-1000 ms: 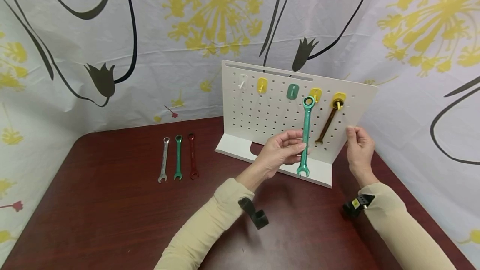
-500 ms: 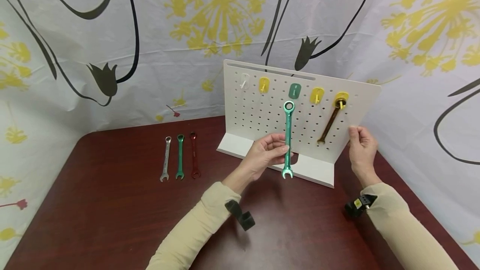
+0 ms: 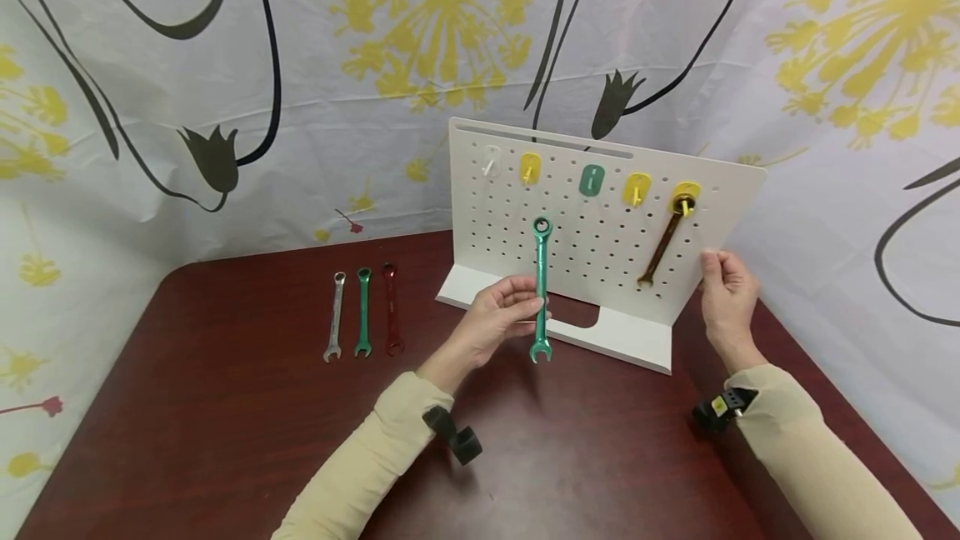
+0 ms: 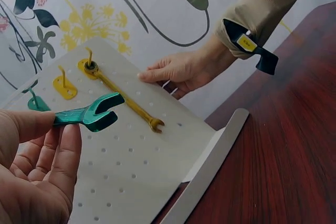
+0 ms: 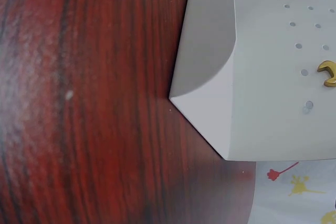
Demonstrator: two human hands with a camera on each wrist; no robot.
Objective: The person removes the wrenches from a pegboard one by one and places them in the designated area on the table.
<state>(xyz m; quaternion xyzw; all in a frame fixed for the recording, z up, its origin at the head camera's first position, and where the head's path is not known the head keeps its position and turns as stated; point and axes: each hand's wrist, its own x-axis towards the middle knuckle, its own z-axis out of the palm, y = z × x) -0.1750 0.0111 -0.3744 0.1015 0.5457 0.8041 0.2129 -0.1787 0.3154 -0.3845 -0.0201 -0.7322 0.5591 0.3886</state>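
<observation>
My left hand [image 3: 491,319] pinches a green combination wrench [image 3: 542,265] by its shaft, held upright in front of the white pegboard [image 3: 480,227]. Its ring end is up and its open end [image 4: 102,114] down. On the board's right side edge, my right hand [image 3: 729,298] grips with the thumb in front; in the left wrist view some fingers show behind the edge. A gold wrench [image 3: 663,248] hangs by its ring from the rightmost yellow hook [image 3: 686,192]. Along the board's top are a green hook [image 3: 592,180], two more yellow hooks [image 3: 637,189] and a whitish one [image 3: 491,162].
Left of the pegboard, a silver wrench [image 3: 335,319], another green wrench [image 3: 363,315] and a red wrench [image 3: 392,315] lie side by side on the dark red table [image 3: 225,407]. A patterned cloth [image 3: 337,90] hangs behind. The board's foot [image 3: 630,340] juts forward.
My left hand has moved left and slightly down with the green wrench, away from the right-hand yellow hooks. My right hand keeps its grip on the board's edge.
</observation>
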